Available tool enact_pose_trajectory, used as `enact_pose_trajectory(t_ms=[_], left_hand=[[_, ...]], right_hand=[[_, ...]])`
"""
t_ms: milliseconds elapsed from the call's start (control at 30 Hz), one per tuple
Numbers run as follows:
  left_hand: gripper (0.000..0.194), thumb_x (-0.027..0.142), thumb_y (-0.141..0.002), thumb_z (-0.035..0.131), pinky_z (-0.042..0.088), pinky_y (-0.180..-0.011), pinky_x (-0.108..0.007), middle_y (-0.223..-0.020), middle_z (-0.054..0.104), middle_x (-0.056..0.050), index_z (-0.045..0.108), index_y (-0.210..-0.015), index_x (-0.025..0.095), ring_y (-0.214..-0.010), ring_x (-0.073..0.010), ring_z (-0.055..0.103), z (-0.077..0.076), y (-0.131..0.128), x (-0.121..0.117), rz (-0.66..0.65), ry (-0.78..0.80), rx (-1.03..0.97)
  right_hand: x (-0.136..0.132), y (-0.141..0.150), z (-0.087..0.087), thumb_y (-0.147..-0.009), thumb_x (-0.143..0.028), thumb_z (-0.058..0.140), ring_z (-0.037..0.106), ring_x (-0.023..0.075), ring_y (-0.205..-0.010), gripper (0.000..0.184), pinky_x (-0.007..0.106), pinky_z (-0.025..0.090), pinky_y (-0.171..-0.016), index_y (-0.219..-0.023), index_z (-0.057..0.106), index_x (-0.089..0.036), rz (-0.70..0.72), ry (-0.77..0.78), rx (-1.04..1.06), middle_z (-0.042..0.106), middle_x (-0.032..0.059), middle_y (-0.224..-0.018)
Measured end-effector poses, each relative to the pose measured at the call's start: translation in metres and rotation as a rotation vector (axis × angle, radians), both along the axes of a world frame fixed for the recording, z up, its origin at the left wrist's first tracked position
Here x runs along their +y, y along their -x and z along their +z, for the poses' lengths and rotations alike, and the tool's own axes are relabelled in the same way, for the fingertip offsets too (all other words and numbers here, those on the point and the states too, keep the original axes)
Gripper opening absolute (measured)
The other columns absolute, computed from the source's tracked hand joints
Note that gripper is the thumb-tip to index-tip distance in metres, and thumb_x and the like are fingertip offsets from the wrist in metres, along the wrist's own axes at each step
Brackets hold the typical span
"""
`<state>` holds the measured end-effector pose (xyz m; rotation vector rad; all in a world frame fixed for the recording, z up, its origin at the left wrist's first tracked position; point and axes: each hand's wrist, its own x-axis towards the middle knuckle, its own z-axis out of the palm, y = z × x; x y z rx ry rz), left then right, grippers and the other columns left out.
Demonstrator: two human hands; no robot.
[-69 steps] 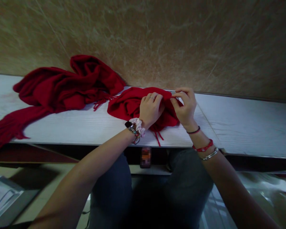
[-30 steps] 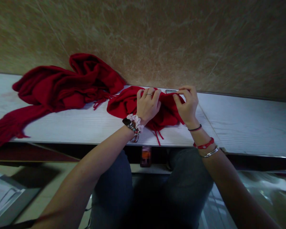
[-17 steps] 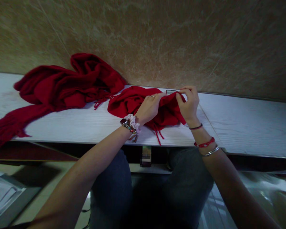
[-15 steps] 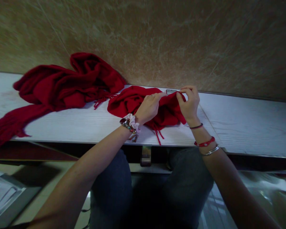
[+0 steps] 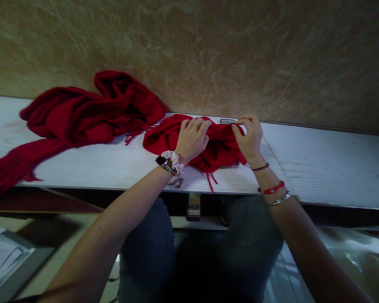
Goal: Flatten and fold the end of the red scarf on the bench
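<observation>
At seven and five o'clock, in jeans [image 5: 150, 240], knees below the white wood-grain counter [image 5: 328, 164]; at eight, papers [image 5: 3, 256] above pale floor.

Resting on the rumpled red scarf [image 5: 224, 147], just above centre: left hand [image 5: 191, 139], half curled; cannot tell whether gripping cloth. Pinching its edge between thumb and forefinger, near three: right hand [image 5: 251, 141], other fingers loosely bent.

Could slip free if pinched too lightly; could snag the fringe [image 5: 209, 182] on the nearby bracelets [image 5: 172, 168] in a careless pull, or, if swept backward, knock the phone [image 5: 228, 121] just beyond, at two.

Between nine and ten, another red scarf [image 5: 78, 118], heaped against the marbled wall [image 5: 208, 54].
</observation>
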<state>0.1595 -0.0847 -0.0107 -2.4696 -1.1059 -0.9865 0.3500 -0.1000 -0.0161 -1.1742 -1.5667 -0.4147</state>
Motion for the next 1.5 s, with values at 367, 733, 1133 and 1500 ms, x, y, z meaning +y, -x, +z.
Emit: enact_pose_trajectory(t_ms=[367,733,1133,1500], left_hand=[[0.022,0.023,-0.089,0.035,0.039,-0.085,-0.039,-0.098,0.059,-0.010,0.054,-0.098,0.018,-0.098,-0.0253,0.053,0.002,0.040,0.023,0.217,-0.052,-0.137],[0.040,0.040,-0.084,0.052,0.041,-0.083,-0.037,-0.110,0.055,-0.014,0.049,-0.114,0.015,-0.104,-0.0281,0.051,-0.004,0.002,-0.004,0.095,-0.014,0.024],[0.023,0.015,-0.083,0.041,0.039,-0.082,-0.041,-0.104,0.060,-0.013,0.055,-0.100,0.017,-0.104,-0.0288,0.052,-0.003,0.003,0.014,0.273,0.038,-0.081],[0.018,0.016,-0.084,0.041,0.042,-0.078,-0.035,-0.091,0.061,-0.009,0.052,-0.098,0.015,-0.088,-0.0227,0.058,-0.001,-0.002,-0.002,0.094,0.101,0.015]], right_hand=[[0.013,-0.030,-0.004,-0.079,-0.026,0.055,0.052,0.0182,-0.084,0.009,0.038,0.045,-0.080,-0.072,0.055,-0.019,-0.101,-0.010,0.090,0.052,0.0055,-0.085],[-0.011,-0.001,0.011,-0.083,-0.033,0.052,0.054,0.0196,-0.088,0.015,0.039,0.045,-0.082,-0.076,0.053,-0.020,0.026,-0.096,-0.088,0.055,0.0050,-0.088],[-0.012,-0.007,0.012,-0.085,-0.032,0.050,0.053,0.0213,-0.093,0.015,0.043,0.043,-0.084,-0.076,0.053,-0.020,-0.013,-0.175,-0.069,0.052,0.0053,-0.089],[-0.007,-0.008,0.010,-0.085,-0.033,0.049,0.053,0.0207,-0.091,0.016,0.044,0.043,-0.084,-0.076,0.053,-0.020,-0.064,-0.124,-0.053,0.052,0.0057,-0.089]])
